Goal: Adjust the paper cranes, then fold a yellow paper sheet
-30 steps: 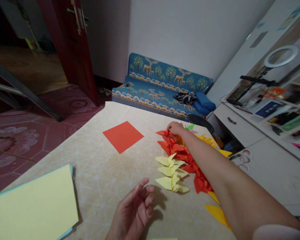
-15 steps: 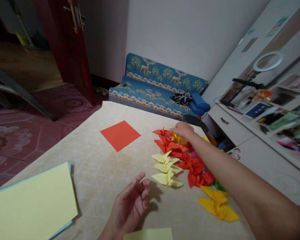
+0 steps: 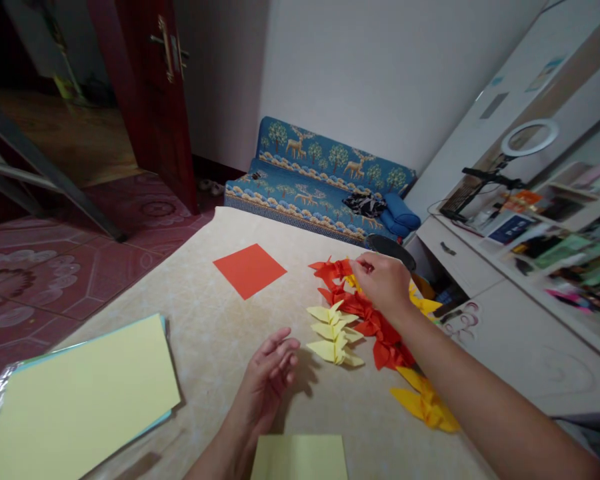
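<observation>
My right hand is over the far end of the folded paper cranes, thumb and fingers pinched together. Its fingertips are beside a red paper crane, and what they hold, if anything, I cannot make out. My left hand hovers palm inward above the table, fingers loosely bent and apart, holding nothing. Just right of it stands a short row of pale yellow cranes. More red cranes run toward me, partly hidden by my right forearm. An orange-yellow crane sits nearest me.
A red square sheet lies flat on the table. At the left is a stack of yellow and blue paper; a pale yellow sheet lies at the near edge. A blue sofa and a white cabinet stand beyond.
My right hand has moved a little right and back from the red crane, which shows more fully now. My left hand's fingers have drawn closer together. The view has shifted slightly.
</observation>
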